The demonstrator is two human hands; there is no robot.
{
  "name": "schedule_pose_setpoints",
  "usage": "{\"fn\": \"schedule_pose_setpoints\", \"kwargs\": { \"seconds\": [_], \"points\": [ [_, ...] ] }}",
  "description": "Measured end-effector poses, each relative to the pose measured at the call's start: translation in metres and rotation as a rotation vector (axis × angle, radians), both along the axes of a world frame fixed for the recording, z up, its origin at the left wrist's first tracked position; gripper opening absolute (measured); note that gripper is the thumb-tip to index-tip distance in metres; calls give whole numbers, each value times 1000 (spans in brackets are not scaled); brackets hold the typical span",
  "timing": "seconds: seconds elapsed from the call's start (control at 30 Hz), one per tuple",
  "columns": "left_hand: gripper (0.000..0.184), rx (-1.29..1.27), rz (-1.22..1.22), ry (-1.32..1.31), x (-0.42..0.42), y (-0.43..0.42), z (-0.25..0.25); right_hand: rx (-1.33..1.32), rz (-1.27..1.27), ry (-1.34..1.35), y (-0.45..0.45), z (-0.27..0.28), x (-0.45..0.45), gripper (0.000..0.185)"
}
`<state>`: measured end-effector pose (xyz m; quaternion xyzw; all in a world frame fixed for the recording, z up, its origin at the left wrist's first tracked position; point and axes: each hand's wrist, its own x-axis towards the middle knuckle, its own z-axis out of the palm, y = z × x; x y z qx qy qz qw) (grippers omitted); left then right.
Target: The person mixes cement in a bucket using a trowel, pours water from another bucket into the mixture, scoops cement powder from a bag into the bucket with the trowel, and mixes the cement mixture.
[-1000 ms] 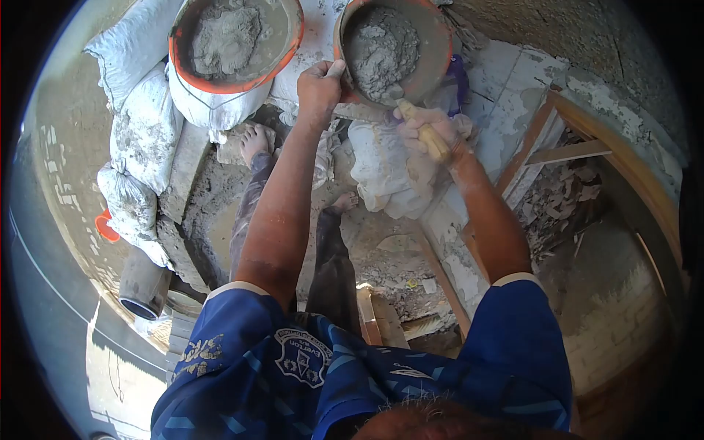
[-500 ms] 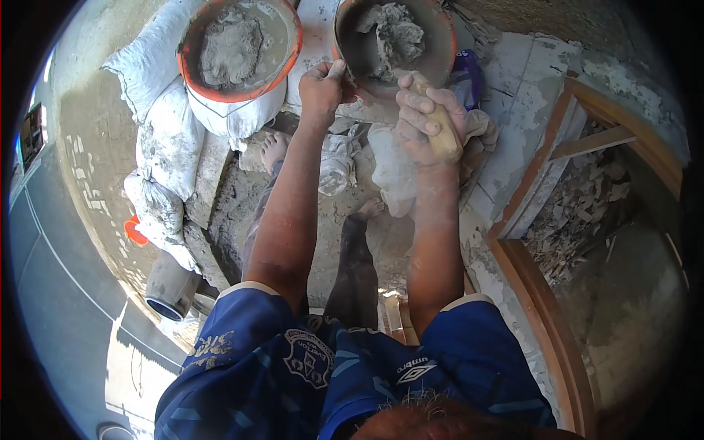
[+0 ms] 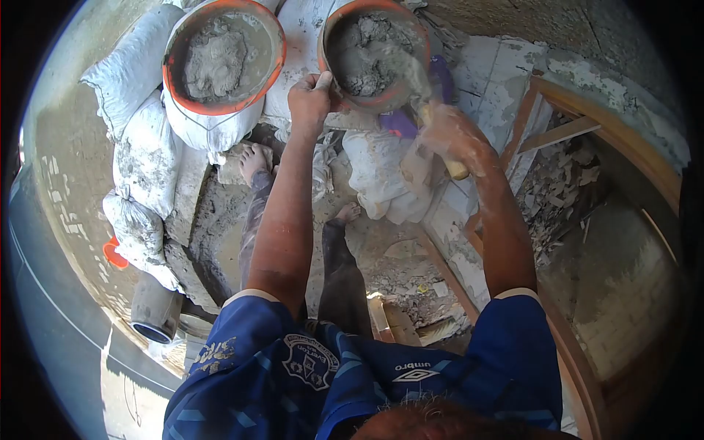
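My left hand [image 3: 310,101] grips the near left rim of an orange-rimmed bucket [image 3: 429,45] that holds wet grey mortar [image 3: 370,59]. In my right hand [image 3: 449,133] is the wooden handle [image 3: 458,170] of a tool, whose blurred blade [image 3: 415,75] is over the bucket's right side. A second orange-rimmed bucket [image 3: 279,51], with a heap of grey mortar [image 3: 216,62] in it, stands to the left on a white sack.
White sacks [image 3: 147,150] line the left side above a dark cylindrical container [image 3: 155,306]. A purple bag [image 3: 398,123] lies beside the held bucket. To the right, a wooden frame [image 3: 517,128] surrounds rubble [image 3: 561,176]. My bare feet are below the buckets.
My right hand has swung right and the tool's handle now slants down to the right. The mortar in the held bucket has changed shape. My left hand stays on the rim.
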<state>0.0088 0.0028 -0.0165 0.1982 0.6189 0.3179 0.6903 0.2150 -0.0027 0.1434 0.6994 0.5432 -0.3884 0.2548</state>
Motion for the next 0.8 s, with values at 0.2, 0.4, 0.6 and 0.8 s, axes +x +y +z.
{"fn": "schedule_pose_setpoints", "kwargs": {
  "seconds": [0.2, 0.4, 0.6, 0.8],
  "points": [
    [26, 9, -25, -20, 4, 1, 4, 95, 76, 87, 9, -97, -13, 43],
    [27, 21, 5, -14, -6, 0, 0, 56, 101, -4, 29, 1, -3, 43],
    [27, 16, -19, -41, 1, 2, 3, 71, 543, -12, 64, -110, -11, 41],
    [27, 11, 24, -42, -6, 3, 9, -53, 553, -118, 76, 17, -33, 27]
  ]
}}
